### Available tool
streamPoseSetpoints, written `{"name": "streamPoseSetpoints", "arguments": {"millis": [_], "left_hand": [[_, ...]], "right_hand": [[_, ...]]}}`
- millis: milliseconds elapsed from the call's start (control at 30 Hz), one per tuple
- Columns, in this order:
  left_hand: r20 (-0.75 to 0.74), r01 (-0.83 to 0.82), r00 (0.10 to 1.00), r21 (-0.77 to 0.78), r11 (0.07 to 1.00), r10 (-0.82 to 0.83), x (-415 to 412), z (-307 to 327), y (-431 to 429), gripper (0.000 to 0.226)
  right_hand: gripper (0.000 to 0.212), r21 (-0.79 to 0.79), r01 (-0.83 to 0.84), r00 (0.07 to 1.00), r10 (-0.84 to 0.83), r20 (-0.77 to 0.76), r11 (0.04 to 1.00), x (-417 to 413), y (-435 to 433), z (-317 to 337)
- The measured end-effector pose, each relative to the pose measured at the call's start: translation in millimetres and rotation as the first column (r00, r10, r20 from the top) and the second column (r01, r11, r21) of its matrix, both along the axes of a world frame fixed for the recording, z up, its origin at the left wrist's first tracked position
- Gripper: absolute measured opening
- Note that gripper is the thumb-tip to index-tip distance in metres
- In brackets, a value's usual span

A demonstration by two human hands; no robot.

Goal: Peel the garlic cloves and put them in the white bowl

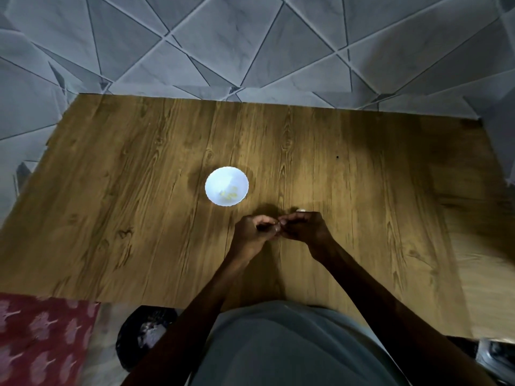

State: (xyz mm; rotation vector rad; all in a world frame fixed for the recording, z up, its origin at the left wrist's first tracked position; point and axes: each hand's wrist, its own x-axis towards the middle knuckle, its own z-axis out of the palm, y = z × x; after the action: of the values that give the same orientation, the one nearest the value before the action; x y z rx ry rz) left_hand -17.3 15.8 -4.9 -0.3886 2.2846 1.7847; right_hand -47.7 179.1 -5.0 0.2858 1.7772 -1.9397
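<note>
Judging by what lies in the small round white bowl (218, 176), the task is partly done. A few pale yellow peeled garlic cloves (230, 194) sit together at its near right side, and the rest of its bottom is bare. The bowl stands near the middle of the brown wood-grain table (111, 218), just to the far left of the hands.

The left hand (250, 232) and right hand (305, 228) meet above the table, the fingers of both curled inward and their tips touching between them. This looks like peeling, but whatever they pinch is too small and too dark to make out, so I cannot tell whether either hand truly has a clove. A small pale lump (301, 210) lies on the table just beyond the right hand; it may be an unpeeled clove or a scrap of skin. No other stock of garlic shows, so how many are left is unclear.

The tabletop is lit in the middle and dim toward its edges. Beyond its far edge spread grey marbled tiles (195, 37) cut into triangles by dark lines. At the near left lies a red cloth with pale pink tree-like motifs (41, 338). Beside it, below the table's near edge, is a dark round container (139, 330) with something pale inside. A grey garment (278, 349) covers the person's front.
</note>
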Motion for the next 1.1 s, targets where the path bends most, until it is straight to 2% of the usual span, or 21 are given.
{"name": "streamPoseSetpoints", "arguments": {"millis": [67, 167, 300, 400, 500, 733, 867, 967, 1100], "left_hand": [[-0.052, 0.03, 0.998, -0.075, 0.997, -0.034, 0.0, -1.7, -1.9, 0.014], [-0.072, 0.066, 0.995, -0.072, 0.995, -0.071, -1.7, -2.1, -3.8, 0.009], [0.007, 0.021, 1.0, 0.098, 0.995, -0.022, -1.5, -0.6, -3.8, 0.01], [0.057, -0.029, 0.998, 0.229, 0.973, 0.016, 0.4, 3.6, -3.0, 0.02], [0.098, -0.069, 0.994, 0.294, 0.953, 0.042, 0.6, 4.7, -5.3, 0.021], [0.162, -0.124, 0.983, 0.26, 0.958, 0.083, -2.8, 0.9, -6.6, 0.016], [0.154, -0.152, 0.981, 0.259, 0.954, 0.114, -1.1, 2.6, -3.2, 0.012], [0.123, -0.124, 0.988, 0.221, 0.967, 0.099, 0.7, 5.5, -3.1, 0.018], [0.155, -0.095, 0.986, 0.188, 0.977, 0.066, -2.3, 2.1, -6.1, 0.014]], "right_hand": [[0.016, -0.008, 0.001, 1.0, -0.001, 0.017, 1.0, -0.1, -0.6, 1.5], [0.016, 0.0, 0.01, 0.999, -0.01, 0.035, 1.0, -0.5, -0.7, 3.4], [0.018, -0.005, -0.007, 1.0, 0.007, 0.0, 1.0, 1.0, 2.0, 4.6], [0.018, 0.015, -0.033, 0.998, 0.034, -0.061, 0.999, 2.6, 3.5, 7.9], [0.019, 0.052, -0.043, 0.994, 0.048, -0.097, 0.998, 2.6, 2.9, 7.5], [0.023, 0.082, -0.063, 0.991, 0.073, -0.115, 0.995, 4.2, -2.9, 10.1], [0.026, 0.067, -0.006, 0.995, 0.012, -0.1, 0.998, 5.6, -3.7, 9.1], [0.025, 0.114, 0.02, 0.992, -0.006, -0.122, 0.993, 5.8, -2.5, 6.5], [0.024, 0.187, 0.018, 0.987, 0.013, -0.162, 0.982, 3.3, -3.6, 5.7]]}}
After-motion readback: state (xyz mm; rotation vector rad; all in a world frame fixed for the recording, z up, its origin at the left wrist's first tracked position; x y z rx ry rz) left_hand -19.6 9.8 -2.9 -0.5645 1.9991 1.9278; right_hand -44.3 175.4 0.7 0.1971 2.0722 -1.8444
